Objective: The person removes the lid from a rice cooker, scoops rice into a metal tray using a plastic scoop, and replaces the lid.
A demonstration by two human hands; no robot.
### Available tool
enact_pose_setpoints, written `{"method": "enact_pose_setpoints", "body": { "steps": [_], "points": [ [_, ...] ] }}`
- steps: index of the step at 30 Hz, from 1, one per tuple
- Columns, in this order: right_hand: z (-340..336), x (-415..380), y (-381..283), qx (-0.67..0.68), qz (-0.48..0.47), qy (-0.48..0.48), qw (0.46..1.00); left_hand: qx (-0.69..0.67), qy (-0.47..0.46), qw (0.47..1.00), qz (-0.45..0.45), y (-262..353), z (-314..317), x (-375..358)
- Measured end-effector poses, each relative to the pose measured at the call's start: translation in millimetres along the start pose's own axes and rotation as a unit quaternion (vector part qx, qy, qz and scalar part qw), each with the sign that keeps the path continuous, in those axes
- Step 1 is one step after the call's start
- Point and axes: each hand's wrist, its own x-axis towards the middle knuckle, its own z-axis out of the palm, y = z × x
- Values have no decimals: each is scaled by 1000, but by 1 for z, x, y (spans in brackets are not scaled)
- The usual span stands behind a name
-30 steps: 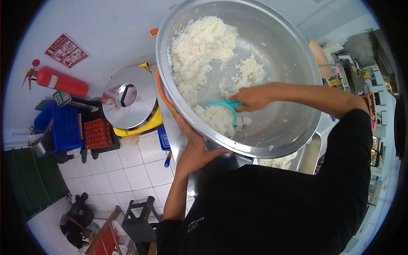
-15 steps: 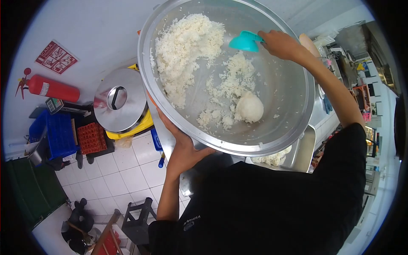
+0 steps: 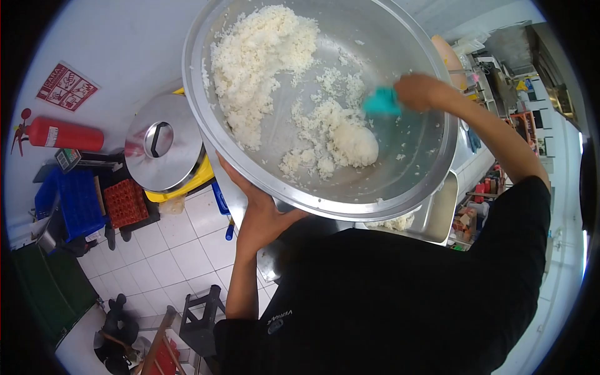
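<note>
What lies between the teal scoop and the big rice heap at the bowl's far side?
In the head view, scattered loose rice on bare steel bowl wall lies between scoop and heap.

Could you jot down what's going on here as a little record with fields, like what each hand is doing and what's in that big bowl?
Left hand: left hand grips the lower rim of the metal bowl, which is tilted toward the person
Right hand: right hand holds a teal scoop inside the bowl
Contents: cooked white rice piled at the upper left, one rounded lump near the middle
Below bowl: steel tray with some rice
On floor: lidded pot, fire extinguisher
</note>
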Motion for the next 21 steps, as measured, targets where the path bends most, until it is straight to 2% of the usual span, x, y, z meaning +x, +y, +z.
{"method": "enact_pose_setpoints", "body": {
  "steps": [1,3,5,7,8,10,15,16,21],
  "points": [
    [-2,-3,-8,-4,1,5,1000,2,5,1000,3,0,0,2],
    [-13,-13,-48,115,13,-193,974,-74,-2,997,-35,-4,2,0],
    [5,3,-55,243,-39,-269,931,-65,-2,997,-30,-10,6,-1],
    [-7,8,-78,346,-41,-285,893,-58,3,998,-22,-11,8,1],
    [-13,16,-88,343,-45,-284,894,-52,8,998,-22,-9,7,0],
    [-23,34,-106,453,-70,-351,816,-38,20,999,-20,-1,4,0],
    [-55,67,-131,536,-89,-306,782,-8,18,999,-27,2,3,-1],
    [-58,71,-131,561,-95,-287,770,42,28,999,11,-6,5,-1],
    [-49,74,-140,605,-137,-219,753,11,27,999,35,-13,9,1]
  ]
}}
